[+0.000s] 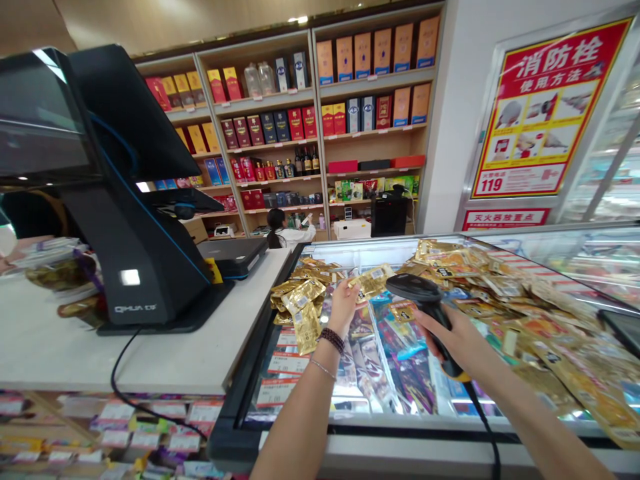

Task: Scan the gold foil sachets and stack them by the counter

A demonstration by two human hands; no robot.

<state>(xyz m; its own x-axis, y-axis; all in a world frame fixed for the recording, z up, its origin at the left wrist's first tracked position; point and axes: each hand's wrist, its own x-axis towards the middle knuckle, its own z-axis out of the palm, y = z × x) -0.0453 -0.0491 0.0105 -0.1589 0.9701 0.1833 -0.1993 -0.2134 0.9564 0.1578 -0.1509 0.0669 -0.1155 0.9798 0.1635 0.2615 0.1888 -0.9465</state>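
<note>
1. A dark cord [483, 417] runs from the scanner's handle down over the pale front edge of the glass-topped chest [425, 462].
2. The right hand [450, 330] grips the black scanner [419, 289] by its handle, the scanner's head pointing left.
3. The left hand [345, 300], with a dark beaded bracelet [332, 340] at its wrist, pinches one gold packet [374, 281] above the glass, just beside the scanner's head.
4. Left of that hand, a pile of gold packets [305, 300] lies on the glass, near some price labels [280, 363].
5. Right of the scanner, a larger spread of packets [555, 333] covers much of the glass.
6. At left, a white table [200, 357] carries a black checkout terminal [150, 273].
7. Beyond the chest, another person [290, 235] in a white top is before wooden shelves [373, 141] of boxes and bottles.
8. A red-and-yellow poster [553, 110] hangs at right.
</note>
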